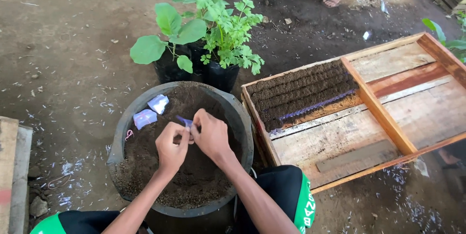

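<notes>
Both forearms converge over the soil-filled basin (131, 117); left hand (171, 149) and right hand (211, 134) pinch a small purple bag (185, 121).

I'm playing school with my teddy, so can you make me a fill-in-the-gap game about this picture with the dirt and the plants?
1. Both hands, the left hand and the right hand, pinch a small ____ plastic bag.
2. The hands are over a round black tub full of ____.
3. The wooden tray beside the tub holds filled bags in ____.
4. Behind the tub stand green plants in ____ bags.

Missing words: purple; soil; rows; black
</notes>
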